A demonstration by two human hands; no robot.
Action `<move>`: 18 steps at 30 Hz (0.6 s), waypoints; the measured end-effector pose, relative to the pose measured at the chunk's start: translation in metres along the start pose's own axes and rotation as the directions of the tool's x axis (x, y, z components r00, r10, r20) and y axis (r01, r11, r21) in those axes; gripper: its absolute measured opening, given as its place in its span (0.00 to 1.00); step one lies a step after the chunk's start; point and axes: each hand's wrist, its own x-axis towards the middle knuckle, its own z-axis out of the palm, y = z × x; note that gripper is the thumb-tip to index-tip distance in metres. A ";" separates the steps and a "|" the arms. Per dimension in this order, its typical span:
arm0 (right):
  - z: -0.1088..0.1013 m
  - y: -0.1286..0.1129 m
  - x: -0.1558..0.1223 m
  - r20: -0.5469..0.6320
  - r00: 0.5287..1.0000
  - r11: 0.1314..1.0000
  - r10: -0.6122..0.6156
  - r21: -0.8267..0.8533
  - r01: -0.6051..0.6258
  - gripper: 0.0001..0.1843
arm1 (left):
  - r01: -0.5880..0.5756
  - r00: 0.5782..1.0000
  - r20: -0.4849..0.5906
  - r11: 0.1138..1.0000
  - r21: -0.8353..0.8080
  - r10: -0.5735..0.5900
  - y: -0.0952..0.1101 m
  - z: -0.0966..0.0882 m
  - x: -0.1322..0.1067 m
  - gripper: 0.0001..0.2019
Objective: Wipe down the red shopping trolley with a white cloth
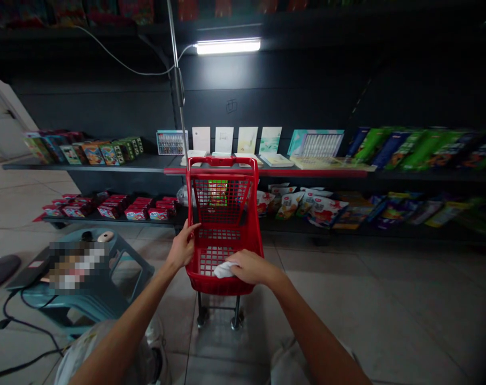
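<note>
A small red plastic shopping cart (pixel 222 161) with a mesh basket stands on metal legs and castors right in front of me. My left hand (pixel 182 247) rests on the basket's left rim, fingers spread and empty. My right hand (pixel 253 267) presses a crumpled white cloth (pixel 224 270) against the mesh floor of the basket, gripping it under the palm and fingers. A green and yellow package (pixel 217 192) shows through the mesh at the basket's far wall; I cannot tell whether it lies inside the basket or on the shelf behind.
Dark shelves (pixel 267 171) holding boxes, cards and snack bags run along the back wall behind the cart. To the left stands a teal plastic stool (pixel 130 272) with a blurred item on it, and black cables (pixel 22 326) lie on the tiled floor (pixel 347 299). A thin metal pole (pixel 177 80) rises behind the cart.
</note>
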 end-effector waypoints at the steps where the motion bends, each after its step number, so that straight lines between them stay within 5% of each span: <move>1: 0.000 0.001 0.001 -0.033 0.999 1.000 0.005 0.029 -0.004 0.15 | 0.005 1.000 -0.001 1.000 0.011 -0.005 0.000 -0.001 0.000 0.25; 4: -0.011 0.010 0.010 -0.239 0.970 0.988 0.053 0.153 -0.017 0.16 | 0.012 1.000 -0.013 0.998 0.054 -0.011 0.000 -0.003 0.001 0.26; 9: -0.054 0.040 0.055 -0.626 0.775 0.996 0.085 0.078 -0.047 0.28 | 0.014 1.000 0.007 0.989 0.145 -0.015 -0.003 -0.003 0.003 0.29; 11: -0.072 0.052 0.077 -0.693 0.720 0.997 0.019 -0.039 -0.063 0.30 | 0.036 0.998 0.035 0.981 0.191 -0.043 -0.002 -0.004 0.003 0.31; 14: -0.091 0.070 0.108 -0.717 0.697 0.992 0.000 -0.091 -0.093 0.30 | 0.049 0.995 0.068 0.961 0.273 -0.070 0.004 -0.006 0.001 0.33; 16: -0.098 0.082 0.129 -0.754 0.643 0.989 0.136 0.069 -0.129 0.30 | 0.054 0.994 0.071 0.948 0.312 -0.080 0.009 -0.008 0.000 0.32; 18: -0.102 0.093 0.151 -0.769 0.459 0.891 0.444 0.431 -0.140 0.28 | 0.076 0.993 0.058 0.937 0.342 -0.101 0.015 -0.011 0.001 0.29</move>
